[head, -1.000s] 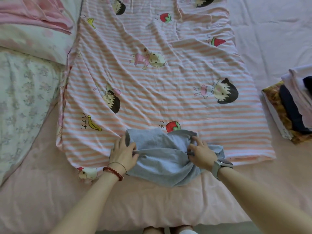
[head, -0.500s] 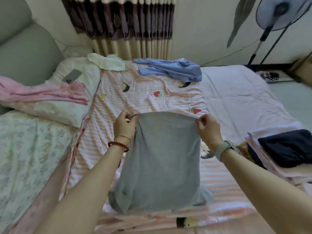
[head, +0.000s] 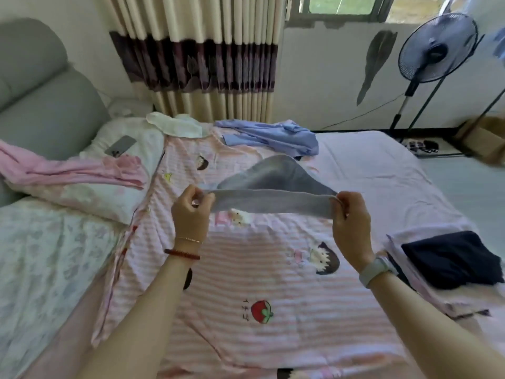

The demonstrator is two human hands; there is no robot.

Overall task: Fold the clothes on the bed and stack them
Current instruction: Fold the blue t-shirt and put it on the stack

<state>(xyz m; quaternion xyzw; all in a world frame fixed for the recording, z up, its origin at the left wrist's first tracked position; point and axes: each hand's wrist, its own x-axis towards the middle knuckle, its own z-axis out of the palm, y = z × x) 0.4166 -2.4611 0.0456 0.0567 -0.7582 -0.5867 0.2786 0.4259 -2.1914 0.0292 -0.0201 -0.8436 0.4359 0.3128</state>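
I hold a grey garment (head: 273, 181) stretched in the air above the pink striped cartoon sheet (head: 246, 296). My left hand (head: 191, 212) pinches its left corner and my right hand (head: 351, 220) pinches its right corner. The cloth billows up and away from me between the hands. A crumpled light blue garment (head: 273, 136) lies at the far side of the bed. A stack of folded clothes (head: 451, 258) with a dark navy piece on top sits at the right.
A pink garment (head: 73, 170) lies over a pillow (head: 109, 198) at the left, with a phone (head: 120, 146) and a cream cloth (head: 175, 125) beyond it. A standing fan (head: 434, 47) is by the far right wall. Curtains (head: 202, 58) hang behind the bed.
Both hands lifted the grey garment off the sheet, held it hanging, then flicked it outward so it now billows away from me. My view has tilted up toward the wall.
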